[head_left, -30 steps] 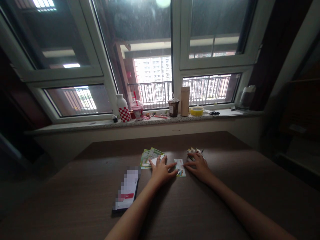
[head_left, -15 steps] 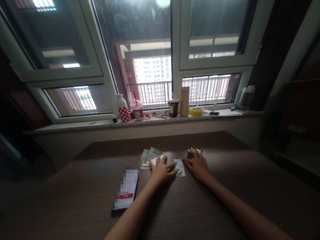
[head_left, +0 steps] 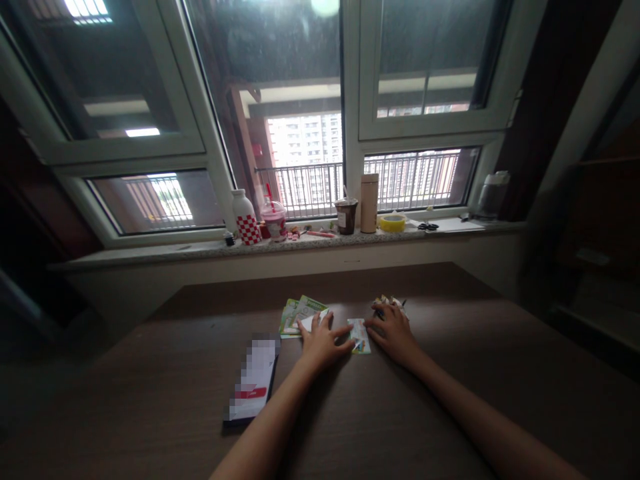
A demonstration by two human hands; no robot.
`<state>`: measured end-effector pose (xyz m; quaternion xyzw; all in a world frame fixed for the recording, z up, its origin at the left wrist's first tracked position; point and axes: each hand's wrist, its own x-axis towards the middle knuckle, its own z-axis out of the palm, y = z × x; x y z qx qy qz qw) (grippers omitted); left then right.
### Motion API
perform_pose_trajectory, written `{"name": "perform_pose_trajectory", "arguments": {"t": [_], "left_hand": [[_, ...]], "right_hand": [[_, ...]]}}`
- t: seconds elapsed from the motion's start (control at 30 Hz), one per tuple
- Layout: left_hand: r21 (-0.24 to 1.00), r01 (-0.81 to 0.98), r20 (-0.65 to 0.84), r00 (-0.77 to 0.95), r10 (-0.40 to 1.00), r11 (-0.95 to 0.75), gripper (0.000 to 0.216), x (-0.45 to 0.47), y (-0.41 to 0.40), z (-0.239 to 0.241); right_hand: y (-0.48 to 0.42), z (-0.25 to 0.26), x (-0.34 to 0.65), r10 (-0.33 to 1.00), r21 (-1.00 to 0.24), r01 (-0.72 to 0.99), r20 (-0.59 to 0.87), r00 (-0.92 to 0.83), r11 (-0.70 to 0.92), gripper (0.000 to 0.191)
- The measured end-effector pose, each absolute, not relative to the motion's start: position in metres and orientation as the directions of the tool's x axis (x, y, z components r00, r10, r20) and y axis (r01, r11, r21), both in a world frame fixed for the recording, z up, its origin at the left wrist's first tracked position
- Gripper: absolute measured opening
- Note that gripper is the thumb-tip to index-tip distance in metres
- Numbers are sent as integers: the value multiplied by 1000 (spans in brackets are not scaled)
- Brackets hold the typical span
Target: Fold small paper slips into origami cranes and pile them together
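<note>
My left hand (head_left: 321,341) lies with fingers spread, its outer fingers at the edge of several green-and-white cards (head_left: 309,305) fanned on the table. Its thumb rests on or just beside a small printed card (head_left: 360,336) lying flat between my hands. At that card's right side is my right hand (head_left: 395,333), fingers apart and bent, with the thumb side near the card. The fingertips reach onto a small heap of pale and dark bits (head_left: 400,304), too small to identify and partly covered by the hand.
A phone (head_left: 253,380) with a blurred screen lies left of my left forearm on the brown table (head_left: 150,373). Along the windowsill (head_left: 320,243) stand a checked bottle (head_left: 247,220), a pink cup (head_left: 274,221), a dark drink cup (head_left: 346,217), a tan flask (head_left: 369,203) and yellow tape (head_left: 393,223).
My right hand has shifted slightly, its fingers a little further to the left over the heap. The left hand and the cards look the same.
</note>
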<state>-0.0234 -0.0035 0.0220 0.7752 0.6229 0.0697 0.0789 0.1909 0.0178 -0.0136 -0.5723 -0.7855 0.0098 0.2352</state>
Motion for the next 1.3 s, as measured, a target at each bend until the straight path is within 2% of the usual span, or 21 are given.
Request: {"name": "perform_pose_trajectory", "arguments": {"t": [0.17,0.47,0.97,1.3], "left_hand": [[208,957,0,205,979,-200,51,-23,-3,22],[223,954,8,203,979,-200,51,-23,-4,22],[231,948,32,217,976,-218,49,-25,-3,20],[225,946,30,232,972,-233,49,-25,-3,20]], "right_hand": [[18,-13,190,903,-291,891,361,-234,348,24],[20,-1,191,953,-381,884,232,-193,272,26],[15,-1,206,933,-410,838,154,-326,360,56],[15,-4,209,913,-382,830,172,-369,407,61]]}}
